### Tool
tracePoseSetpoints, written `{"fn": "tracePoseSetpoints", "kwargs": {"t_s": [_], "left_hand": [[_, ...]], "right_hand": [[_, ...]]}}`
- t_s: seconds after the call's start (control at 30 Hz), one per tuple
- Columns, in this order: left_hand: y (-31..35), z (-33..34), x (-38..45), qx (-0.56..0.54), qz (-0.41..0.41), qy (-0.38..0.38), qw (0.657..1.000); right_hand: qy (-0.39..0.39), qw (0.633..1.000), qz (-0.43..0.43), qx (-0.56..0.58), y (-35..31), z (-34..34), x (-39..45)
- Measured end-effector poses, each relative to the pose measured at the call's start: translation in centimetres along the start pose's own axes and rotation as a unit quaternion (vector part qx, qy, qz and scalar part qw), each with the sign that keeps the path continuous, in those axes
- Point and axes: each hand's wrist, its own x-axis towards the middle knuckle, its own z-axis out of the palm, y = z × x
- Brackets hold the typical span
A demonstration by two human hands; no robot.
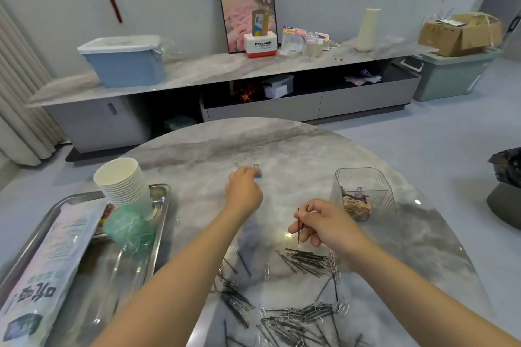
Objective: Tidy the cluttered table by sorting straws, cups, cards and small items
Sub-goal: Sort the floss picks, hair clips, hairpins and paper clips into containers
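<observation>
Two hands work over one round marble table (282,138), and most of the risk lies in what still covers its near half. Largest on it is the metal tray (162,205) at the left, holding a straw packet (48,270), a green mesh bundle (129,229) and a tilted stack of paper cups (124,180); the stack leans, so a bump from the left forearm could topple it.

Next is the clear container (365,191) at the right, with rubber bands and a purple clip in its bottom. It looks light, and a careless drop-in could slide or tip it.

The scattered hairpins and paper clips (298,315) lie tangled between the forearms; a sweeping arm could push some off the near edge.

The right hand (324,224) pinches a few hairpins (301,224) upright; a loose pinch may let one slip.

The left hand (244,190), reaching far, has its fingers curled at a small blue clip (258,174); whether it truly grips it, I cannot tell.
</observation>
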Motion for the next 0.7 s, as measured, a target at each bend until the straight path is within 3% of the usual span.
{"fn": "tracePoseSetpoints", "kwargs": {"t_s": [0.17, 0.27, 0.37, 0.6, 0.7], "left_hand": [[-0.5, 2.1, 4.5, 0.128, 0.014, -0.115, 0.985], [-1.2, 3.4, 5.3, 0.133, 0.03, -0.102, 0.985], [-1.4, 4.2, 3.9, 0.105, 0.072, -0.042, 0.991], [-0.3, 3.7, -1.7, -0.014, 0.103, -0.078, 0.991], [1.7, 2.0, -4.7, -0.079, 0.131, -0.045, 0.987]], "right_hand": [[0.004, 1.0, 0.018, 0.002, 0.5, -0.4, 0.9], [0.002, 1.0, 0.016, -0.003, 0.8, -0.7, 1.2], [0.005, 1.0, 0.013, -0.01, 0.8, -0.9, 1.3], [0.008, 0.999, -0.004, -0.048, 0.1, -1.2, -0.1], [0.014, 0.998, -0.016, -0.058, -0.4, -2.1, -1.6]]}}
